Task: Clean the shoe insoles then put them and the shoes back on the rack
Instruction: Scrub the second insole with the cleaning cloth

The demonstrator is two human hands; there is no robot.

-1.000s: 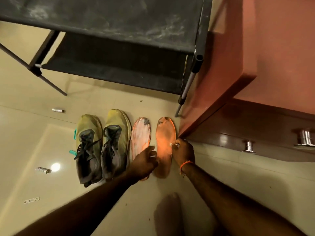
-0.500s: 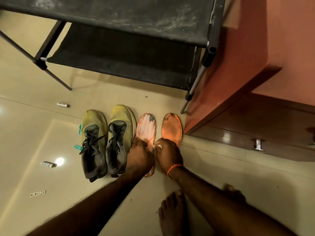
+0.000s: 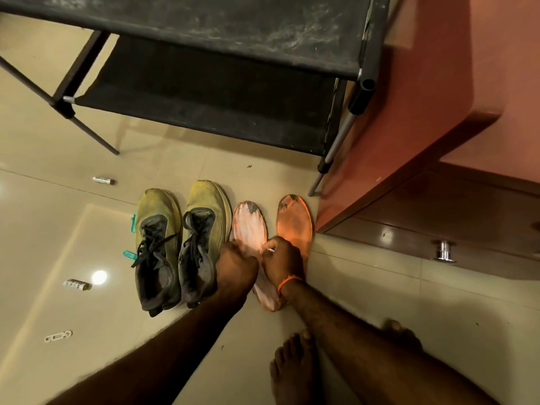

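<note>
Two worn yellow-green and grey shoes, the left shoe (image 3: 157, 249) and the right shoe (image 3: 201, 241), lie side by side on the tiled floor. To their right lie a pale, whitish insole (image 3: 249, 226) and an orange insole (image 3: 295, 223). My left hand (image 3: 236, 267) is curled on the left edge of the pale insole at its middle. My right hand (image 3: 282, 261), with an orange thread at the wrist, covers the gap between the insoles and pinches a small white thing (image 3: 270, 250) against the pale insole. The black shoe rack (image 3: 204, 83) stands just beyond, both shelves bare and dusty.
A red-brown cabinet (image 3: 409, 141) with a metal drawer knob (image 3: 444, 251) stands close on the right, touching the rack's leg. Two batteries (image 3: 103, 180) (image 3: 77, 285), a white clip (image 3: 58, 336) and teal pegs (image 3: 130, 254) lie left of the shoes. My bare foot (image 3: 292, 369) is below.
Both hands have shifted left, from the orange insole onto the pale one. The right hand left the orange insole's right edge. My feet have come into view.
</note>
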